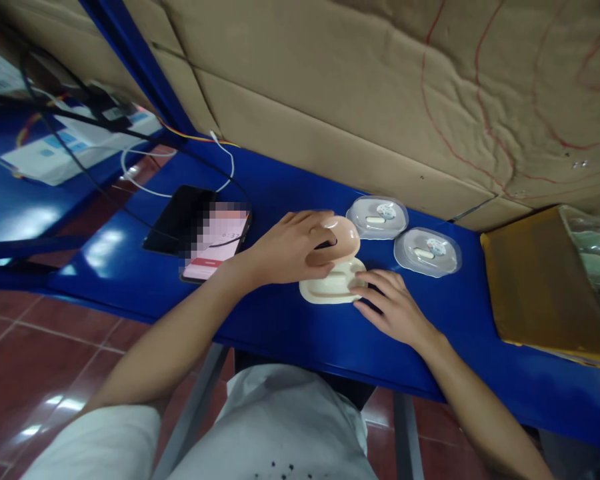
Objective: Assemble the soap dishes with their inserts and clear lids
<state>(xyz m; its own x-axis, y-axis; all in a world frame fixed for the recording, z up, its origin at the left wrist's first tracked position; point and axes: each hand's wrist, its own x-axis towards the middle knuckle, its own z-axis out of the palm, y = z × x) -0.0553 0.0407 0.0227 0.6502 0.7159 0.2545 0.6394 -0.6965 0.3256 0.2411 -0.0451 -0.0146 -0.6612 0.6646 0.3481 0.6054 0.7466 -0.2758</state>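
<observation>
My left hand (pixel 300 248) is curled over a rounded peach plastic piece (pixel 344 235), its fingers on the left part of that piece. Just below, and touching it, lies a cream plastic dish (pixel 325 288) with a moulded recess. My right hand (pixel 389 300) grips this dish by its right edge, fingertips on the rim and thumb lower down. Whether the two pieces are joined is hidden by my left fingers. Behind and to the right sit two clear-covered plastic packs (pixel 380 227), (pixel 433 260), each with a round label and a small white piece.
A phone (pixel 217 247) with a lit screen and a black flat item (pixel 173 217) lie left on the blue table (pixel 280 327). White cables (pixel 233 160) run behind them. An open cardboard box (pixel 545 287) with wrapped items stands right. Cardboard (pixel 330 113) walls the back.
</observation>
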